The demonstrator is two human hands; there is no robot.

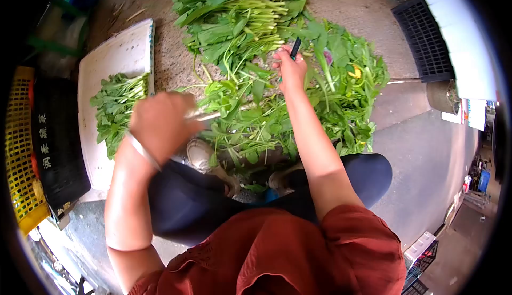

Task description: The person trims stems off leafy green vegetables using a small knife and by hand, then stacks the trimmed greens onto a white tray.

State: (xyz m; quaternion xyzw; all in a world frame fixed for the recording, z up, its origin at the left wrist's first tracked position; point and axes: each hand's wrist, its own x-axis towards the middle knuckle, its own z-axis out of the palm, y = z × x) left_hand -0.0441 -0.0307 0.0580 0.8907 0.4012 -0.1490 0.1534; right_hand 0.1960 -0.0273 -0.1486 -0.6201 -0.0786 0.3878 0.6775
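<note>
My left hand [162,119], smeared by motion and wearing a pale bracelet, is closed near the left tray. A pale leafy green stalk [207,116] shows between its fingers and thumb. My right hand [290,70] is wrapped round a small knife [296,45]; its dark handle sticks up past the fingers and the blade is hidden. Below that hand, loose leafy greens [240,127] spread across the ground. A bundle of greens [114,95] lies in the white foam tray [120,50]. Beyond my right hand is a large pile of greens [250,18], stems pointing right.
More loose leaves [352,82] lie to the right, with a yellow leaf among them. A black crate [424,39] stands at the upper right. On the left are a yellow crate [18,135] and a black crate [56,140]. My shoes [202,156] are close to the greens.
</note>
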